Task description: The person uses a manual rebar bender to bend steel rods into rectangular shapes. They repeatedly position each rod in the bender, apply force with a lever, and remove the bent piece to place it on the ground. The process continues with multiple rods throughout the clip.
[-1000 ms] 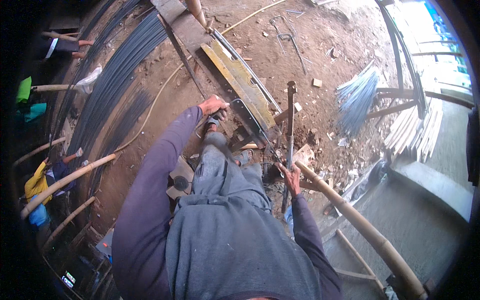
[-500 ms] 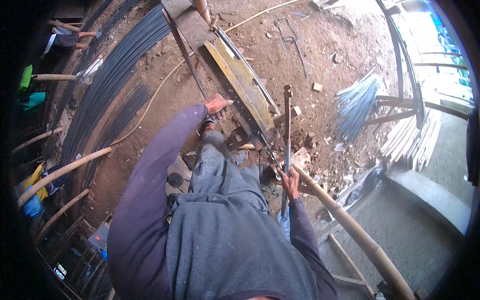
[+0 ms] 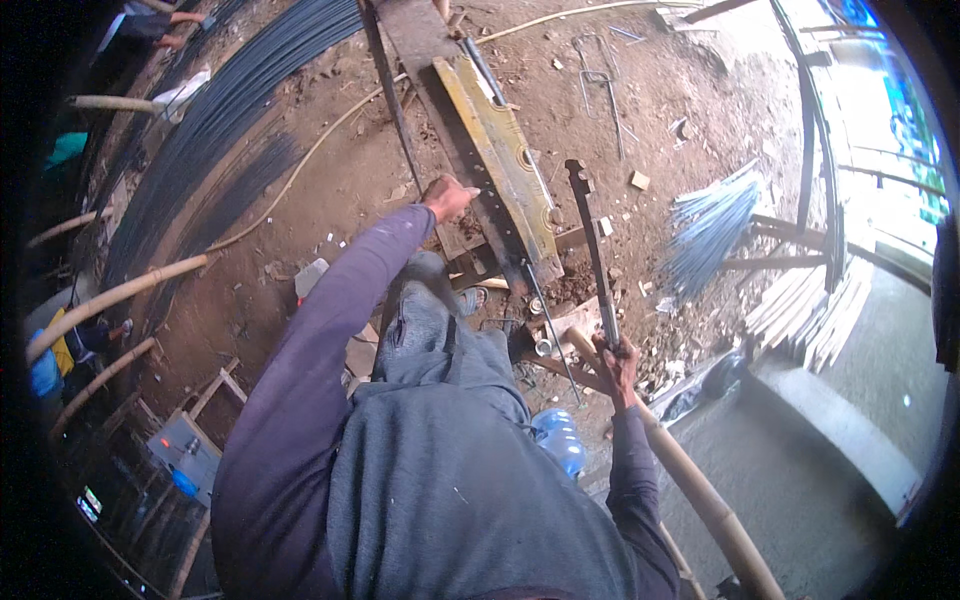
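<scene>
1. Observed right hand (image 3: 620,370) clenched around metal lever (image 3: 594,245), beside bamboo pole (image 3: 697,480).
2. Noted left hand (image 3: 449,197) at edge of brown bench (image 3: 455,145); cannot tell whether grasping anything.
3. Found thin rod (image 3: 549,325) slanting from bench's end, apart from right hand.
4. Could displace rod by careless lever swing, if poorly steadied.

Whether the left hand (image 3: 450,197) gripped anything was unclear; the right hand (image 3: 617,366) hid the near end of the bar (image 3: 593,240); far left, rods (image 3: 250,90) ran off-frame.
</scene>
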Available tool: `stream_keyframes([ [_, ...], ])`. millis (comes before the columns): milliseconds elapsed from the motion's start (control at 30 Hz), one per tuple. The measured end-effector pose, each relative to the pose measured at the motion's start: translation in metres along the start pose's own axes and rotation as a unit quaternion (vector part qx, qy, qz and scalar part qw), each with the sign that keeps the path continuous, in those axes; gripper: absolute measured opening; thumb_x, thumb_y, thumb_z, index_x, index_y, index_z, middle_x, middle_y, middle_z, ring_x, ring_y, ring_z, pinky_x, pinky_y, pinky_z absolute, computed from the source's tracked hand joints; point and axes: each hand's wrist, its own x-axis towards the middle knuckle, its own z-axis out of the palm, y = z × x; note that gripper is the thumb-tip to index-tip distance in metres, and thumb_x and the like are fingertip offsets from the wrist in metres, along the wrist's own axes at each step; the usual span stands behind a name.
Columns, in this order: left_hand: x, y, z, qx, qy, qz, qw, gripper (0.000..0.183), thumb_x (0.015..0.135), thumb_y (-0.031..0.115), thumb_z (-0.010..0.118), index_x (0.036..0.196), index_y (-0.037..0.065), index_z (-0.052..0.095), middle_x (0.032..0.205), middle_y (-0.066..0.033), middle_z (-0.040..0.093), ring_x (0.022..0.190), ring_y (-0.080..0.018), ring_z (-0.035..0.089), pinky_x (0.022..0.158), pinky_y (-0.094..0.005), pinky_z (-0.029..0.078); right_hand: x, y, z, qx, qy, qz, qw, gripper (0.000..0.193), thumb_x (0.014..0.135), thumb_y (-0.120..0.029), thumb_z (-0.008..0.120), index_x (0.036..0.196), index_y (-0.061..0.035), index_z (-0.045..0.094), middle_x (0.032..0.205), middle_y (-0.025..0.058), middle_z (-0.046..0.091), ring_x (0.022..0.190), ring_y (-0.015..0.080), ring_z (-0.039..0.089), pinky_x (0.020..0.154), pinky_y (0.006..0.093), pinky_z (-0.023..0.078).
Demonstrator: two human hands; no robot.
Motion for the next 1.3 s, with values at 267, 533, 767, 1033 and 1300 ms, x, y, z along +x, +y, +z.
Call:
stream_keyframes([
  [267, -0.001, -0.01, 0.004, -0.024, 0.041, 0.008, 0.999, 0.05, 0.09, 0.044, 0.068, 0.065, 0.001, 0.069, 0.064, -0.0118, 0.07, 0.055, -0.0196, 0.065, 0.054, -0.0398, 0.051, 0.02, -0.012, -0.02, -0.122, 0.024, -0.003, 0.992, 0.037, 0.089, -0.035, 0.076, 0.088, 0.0006, 0.064, 0.064, -0.0027, 0.055, 0.059, 0.0071, 0.047, 0.051, 0.0291, 0.038],
  [533, 0.02, -0.015, -0.003, -0.098, -0.104, -0.038, 0.989, 0.046, 0.093, 0.041, 0.066, 0.087, -0.004, 0.069, 0.073, -0.0123, 0.072, 0.055, -0.0212, 0.067, 0.056, -0.042, 0.055, 0.087, 0.001, -0.119, -0.398, 0.002, -0.24, 0.885, 0.034, 0.081, -0.034, 0.08, 0.074, -0.0075, 0.062, 0.057, 0.011, 0.06, 0.048, 0.0268, 0.058, 0.047, 0.0399, 0.046],
  [767, 0.015, -0.016, 0.008, -0.14, -0.039, -0.036, 0.989, 0.043, 0.094, 0.032, 0.066, 0.08, -0.008, 0.062, 0.068, -0.017, 0.067, 0.054, -0.0241, 0.067, 0.046, -0.0356, 0.052, 0.161, 0.018, -0.154, -0.453, -0.103, -0.298, 0.834, 0.02, 0.075, -0.017, 0.076, 0.075, -0.0068, 0.059, 0.067, 0.0124, 0.065, 0.058, 0.0338, 0.064, 0.053, 0.0452, 0.049],
  [1033, 0.005, -0.016, 0.017, -0.037, 0.073, 0.036, 0.996, 0.043, 0.093, 0.036, 0.068, 0.083, -0.006, 0.066, 0.066, -0.0129, 0.066, 0.057, -0.0203, 0.066, 0.047, -0.0342, 0.051, 0.231, 0.022, -0.141, -0.445, -0.106, -0.385, 0.802, 0.014, 0.073, -0.007, 0.068, 0.075, -0.0062, 0.054, 0.066, 0.0153, 0.062, 0.061, 0.0397, 0.062, 0.055, 0.0472, 0.049],
  [1300, -0.018, 0.008, 0.014, -0.082, 0.063, 0.003, 0.995, 0.042, 0.092, 0.033, 0.07, 0.085, -0.008, 0.065, 0.073, -0.0106, 0.062, 0.06, -0.0188, 0.068, 0.043, -0.0327, 0.053, 0.265, 0.016, -0.136, -0.433, -0.116, -0.441, 0.777, 0.008, 0.073, -0.011, 0.067, 0.075, -0.009, 0.059, 0.063, 0.013, 0.061, 0.063, 0.0363, 0.063, 0.056, 0.0482, 0.048],
])
